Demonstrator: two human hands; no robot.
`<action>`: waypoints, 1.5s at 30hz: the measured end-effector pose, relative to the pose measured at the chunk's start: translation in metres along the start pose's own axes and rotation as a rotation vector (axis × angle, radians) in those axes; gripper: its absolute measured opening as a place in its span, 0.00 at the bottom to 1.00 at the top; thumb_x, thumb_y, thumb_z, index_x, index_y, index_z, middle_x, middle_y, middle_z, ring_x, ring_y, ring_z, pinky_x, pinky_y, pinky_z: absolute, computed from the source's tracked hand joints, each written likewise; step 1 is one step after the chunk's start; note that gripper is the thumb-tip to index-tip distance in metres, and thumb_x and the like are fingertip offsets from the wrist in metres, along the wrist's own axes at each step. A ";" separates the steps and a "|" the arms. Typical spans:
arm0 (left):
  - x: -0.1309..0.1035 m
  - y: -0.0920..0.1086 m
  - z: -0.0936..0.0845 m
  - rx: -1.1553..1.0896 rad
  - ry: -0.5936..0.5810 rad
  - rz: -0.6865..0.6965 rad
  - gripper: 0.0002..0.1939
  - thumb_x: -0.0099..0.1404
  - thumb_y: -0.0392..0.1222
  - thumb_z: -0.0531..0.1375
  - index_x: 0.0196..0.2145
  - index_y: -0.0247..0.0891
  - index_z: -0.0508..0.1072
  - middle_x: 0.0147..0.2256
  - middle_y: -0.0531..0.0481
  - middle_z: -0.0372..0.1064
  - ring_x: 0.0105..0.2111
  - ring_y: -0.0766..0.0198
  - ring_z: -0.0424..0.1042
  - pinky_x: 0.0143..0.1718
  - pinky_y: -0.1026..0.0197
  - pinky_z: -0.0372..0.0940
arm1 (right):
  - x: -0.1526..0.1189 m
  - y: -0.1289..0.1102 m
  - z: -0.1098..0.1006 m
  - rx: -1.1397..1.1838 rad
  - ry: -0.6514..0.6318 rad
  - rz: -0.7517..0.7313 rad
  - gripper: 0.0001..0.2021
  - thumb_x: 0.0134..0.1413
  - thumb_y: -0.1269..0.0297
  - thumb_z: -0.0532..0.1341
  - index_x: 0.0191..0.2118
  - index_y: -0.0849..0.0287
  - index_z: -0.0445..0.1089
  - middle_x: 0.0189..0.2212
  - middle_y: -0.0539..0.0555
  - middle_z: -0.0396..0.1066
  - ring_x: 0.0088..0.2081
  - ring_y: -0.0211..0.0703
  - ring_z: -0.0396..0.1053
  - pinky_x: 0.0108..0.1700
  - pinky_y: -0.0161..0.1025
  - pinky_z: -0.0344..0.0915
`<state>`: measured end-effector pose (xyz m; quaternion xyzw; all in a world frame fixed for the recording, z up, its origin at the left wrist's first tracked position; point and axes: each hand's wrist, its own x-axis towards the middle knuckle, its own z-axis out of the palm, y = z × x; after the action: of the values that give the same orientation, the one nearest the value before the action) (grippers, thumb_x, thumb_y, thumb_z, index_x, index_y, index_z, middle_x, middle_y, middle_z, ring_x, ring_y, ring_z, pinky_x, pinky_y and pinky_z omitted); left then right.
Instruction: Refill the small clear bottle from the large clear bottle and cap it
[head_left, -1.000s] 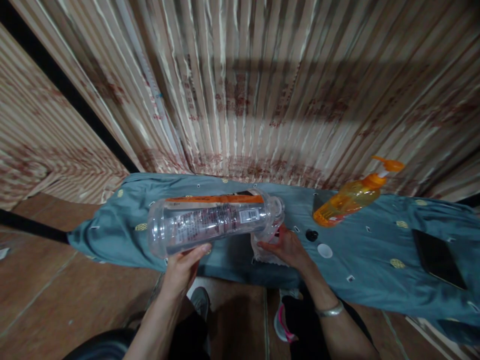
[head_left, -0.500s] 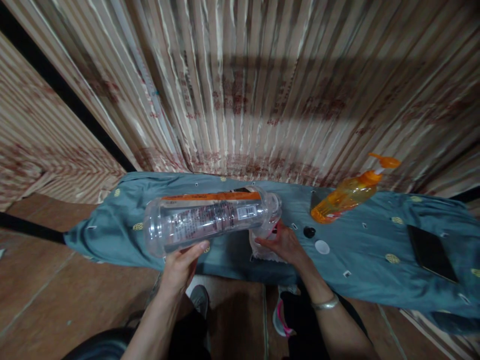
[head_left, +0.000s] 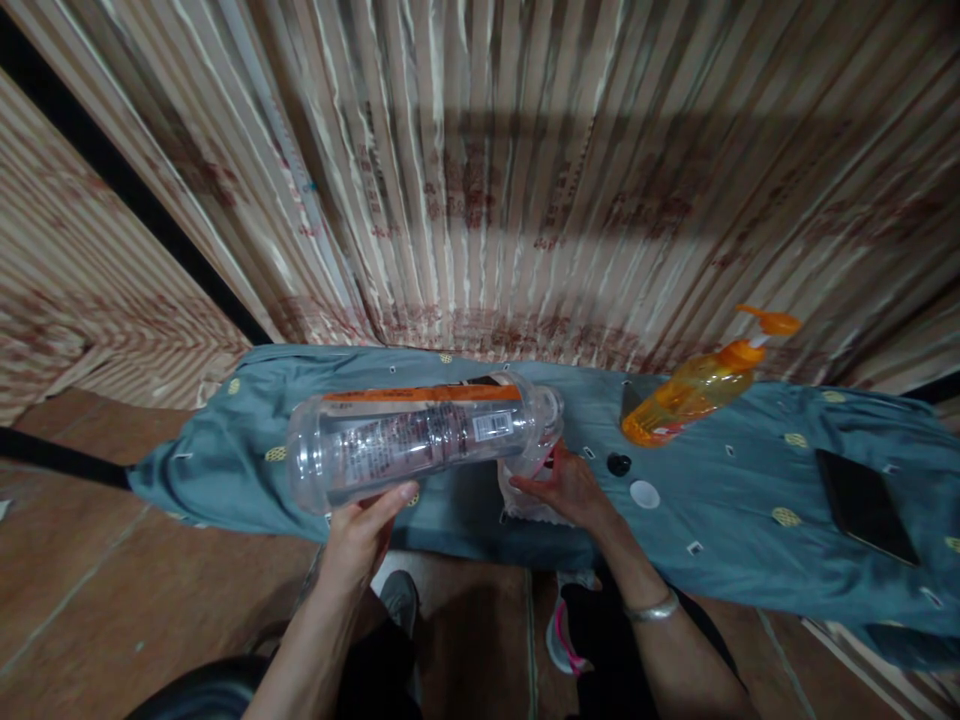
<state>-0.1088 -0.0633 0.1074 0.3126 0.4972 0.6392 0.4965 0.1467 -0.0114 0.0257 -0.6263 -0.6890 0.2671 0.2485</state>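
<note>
A large clear plastic bottle with an orange-edged label lies almost level above the cloth, its neck to the right. My left hand holds it from below, near its base, with the thumb along the near side. My right hand is closed on a small clear container just under the bottle's mouth. The fingers partly hide that container, and the two clear rims overlap, so whether they touch is unclear.
An orange pump bottle stands on the blue-green cloth to the right. Near it lie a black cap and a white disc. Farther right is a dark flat phone-like object. Striped curtain hangs behind.
</note>
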 end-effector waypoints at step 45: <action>-0.003 0.003 0.004 -0.037 0.036 -0.029 0.27 0.35 0.45 0.74 0.37 0.40 0.81 0.28 0.48 0.78 0.34 0.54 0.77 0.45 0.52 0.70 | -0.001 -0.007 -0.004 -0.030 -0.019 0.015 0.30 0.46 0.51 0.68 0.51 0.62 0.62 0.42 0.64 0.77 0.44 0.60 0.76 0.46 0.51 0.70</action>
<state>-0.1050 -0.0653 0.1113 0.2845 0.4985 0.6465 0.5026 0.1444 -0.0124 0.0337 -0.6327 -0.6905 0.2644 0.2302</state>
